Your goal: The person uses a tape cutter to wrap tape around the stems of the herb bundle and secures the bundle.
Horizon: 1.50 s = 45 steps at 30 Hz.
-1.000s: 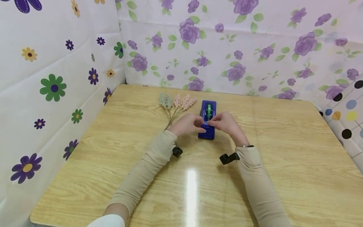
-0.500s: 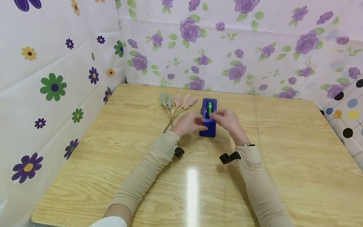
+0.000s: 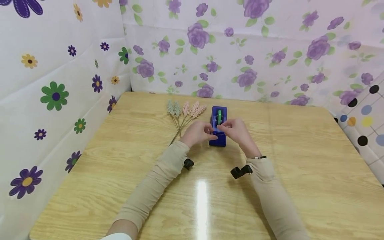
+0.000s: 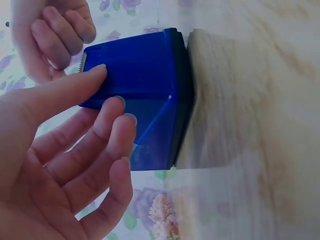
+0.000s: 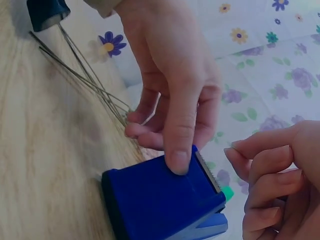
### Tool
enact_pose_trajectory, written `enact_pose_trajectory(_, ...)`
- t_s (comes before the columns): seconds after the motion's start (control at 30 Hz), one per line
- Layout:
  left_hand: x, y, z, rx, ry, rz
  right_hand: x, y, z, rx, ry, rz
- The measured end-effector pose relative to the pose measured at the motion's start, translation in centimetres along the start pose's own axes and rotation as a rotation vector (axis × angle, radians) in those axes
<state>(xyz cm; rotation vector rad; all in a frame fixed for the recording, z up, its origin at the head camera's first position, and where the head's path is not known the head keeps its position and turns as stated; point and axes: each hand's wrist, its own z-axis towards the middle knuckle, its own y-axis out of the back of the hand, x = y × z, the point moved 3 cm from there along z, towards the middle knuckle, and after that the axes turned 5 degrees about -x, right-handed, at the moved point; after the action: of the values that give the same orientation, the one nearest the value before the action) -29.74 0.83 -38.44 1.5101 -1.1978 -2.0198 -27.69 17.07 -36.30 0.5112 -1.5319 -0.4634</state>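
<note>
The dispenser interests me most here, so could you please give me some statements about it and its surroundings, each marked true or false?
1. The left hand touches the dispenser. True.
2. The dispenser is red. False: it is blue.
3. The roll looks green. True.
4. In the head view, the flowers lie right of the dispenser. False: the flowers lie left of it.
5. The cutter has a toothed edge. True.

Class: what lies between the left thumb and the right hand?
The serrated cutter of the blue tape dispenser, which shows in the right wrist view between the left thumb and right hand.
</note>
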Motion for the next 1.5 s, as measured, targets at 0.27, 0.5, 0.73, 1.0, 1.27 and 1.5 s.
enact_pose_trajectory(0.27,0.4,-0.6,-0.1,0.013,0.027,-0.035,-0.4,-0.5,-1.6,0.028,0.015,0.025)
enact_pose_trajectory(0.5,0.6,-0.6,0.3,0.008,0.043,-0.067,-0.9,-0.7,-3.6,0.080,-0.026,0.040)
enact_pose_trajectory(0.73,0.9,-0.4,0.8,0.013,0.076,-0.136,-1.2,-0.9,-5.6,0.137,-0.084,0.089)
enact_pose_trajectory(1.0,1.2,0.0,2.1,-0.004,0.101,-0.172,-1.1,-0.7,-6.9,0.157,-0.081,0.167)
enact_pose_trajectory(1.27,1.4,0.0,3.1,-0.021,0.123,-0.147,-2.5,-1.4,-6.9,0.197,-0.158,0.219)
enact_pose_trajectory(1.5,1.0,0.0,3.2,0.002,0.091,-0.078,-3.2,-1.5,-6.5,0.193,-0.175,0.224)
